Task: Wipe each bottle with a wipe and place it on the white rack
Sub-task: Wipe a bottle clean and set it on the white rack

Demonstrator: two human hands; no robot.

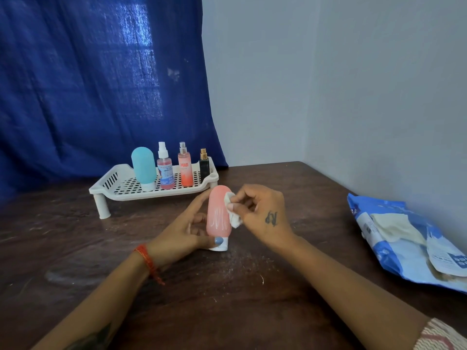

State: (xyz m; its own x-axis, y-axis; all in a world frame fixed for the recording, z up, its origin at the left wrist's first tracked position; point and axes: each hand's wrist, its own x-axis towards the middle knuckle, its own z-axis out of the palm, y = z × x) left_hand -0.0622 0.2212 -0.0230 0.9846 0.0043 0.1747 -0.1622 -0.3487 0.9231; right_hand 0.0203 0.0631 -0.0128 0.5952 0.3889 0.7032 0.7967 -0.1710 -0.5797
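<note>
- Here, the left hand (185, 229) has its grip wrapped round the pink bottle (218, 213), thumb near the white cap (220, 246) — the bottle stands cap-down, with the cap touching the dark tabletop (227, 299).
- The right hand (262, 214) pinches a small crumpled white wipe (233, 213) between thumb and fingertips, pressing it against the bottle's right side.
- White streaks show on the front of the pink bottle.
- Behind the hands, the white rack (126, 188) sits on short legs on the tabletop, near the blue curtain (101, 84).
- On the rack, in a row from left to right: a teal bottle (144, 168) standing cap-down, a pink spray bottle (164, 170), an orange spray bottle (185, 170) and a small dark perfume bottle (204, 165) — all upright.
- At the right edge of the tabletop lies a blue wipes pack (404, 253), open, with pale sheets showing.
- A red thread band (146, 258) circles the left wrist.
</note>
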